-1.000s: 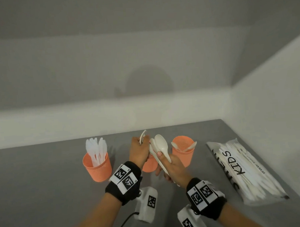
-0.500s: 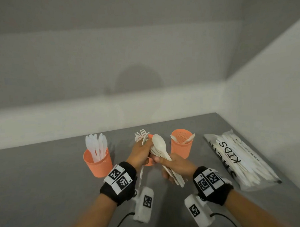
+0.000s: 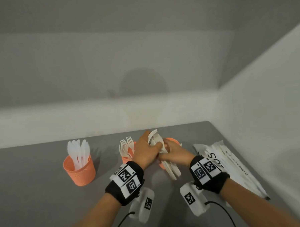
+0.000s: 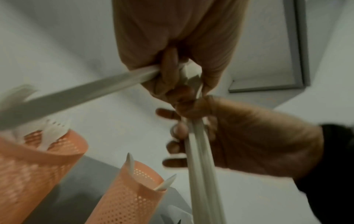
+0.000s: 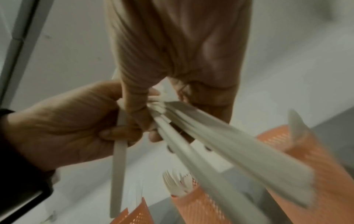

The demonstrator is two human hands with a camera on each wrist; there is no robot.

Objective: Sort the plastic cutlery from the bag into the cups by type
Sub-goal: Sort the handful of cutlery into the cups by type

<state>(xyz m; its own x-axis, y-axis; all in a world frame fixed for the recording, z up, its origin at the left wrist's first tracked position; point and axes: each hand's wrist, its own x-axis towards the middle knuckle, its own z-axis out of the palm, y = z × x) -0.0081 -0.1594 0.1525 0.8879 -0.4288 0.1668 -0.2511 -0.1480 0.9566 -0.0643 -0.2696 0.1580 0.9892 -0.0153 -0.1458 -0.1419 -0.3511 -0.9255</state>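
My right hand (image 3: 172, 153) grips a bundle of white plastic cutlery (image 3: 172, 169) above the grey table, handles pointing toward me. My left hand (image 3: 147, 148) meets it from the left, its fingers curled round one white piece (image 4: 80, 92) of that bundle; its type is blurred. Three orange perforated cups stand in a row: the left cup (image 3: 80, 170) holds knives, the middle cup (image 3: 126, 158) holds forks (image 3: 126, 144), and the right cup (image 3: 173, 140) sits mostly hidden behind my hands, with spoon tips (image 4: 165, 184) showing. The cutlery bag (image 3: 235, 168) lies to the right.
White walls close off the table (image 3: 37, 197) at the back and right, with the bag lying along the right wall. Bare grey surface lies left of and in front of the knife cup. Wrist camera units and cables hang under both forearms.
My left hand has left the middle cup, where forks now stand, and moved right to the bundle, taking hold of one piece. My right hand kept the bundle and shifted slightly right.
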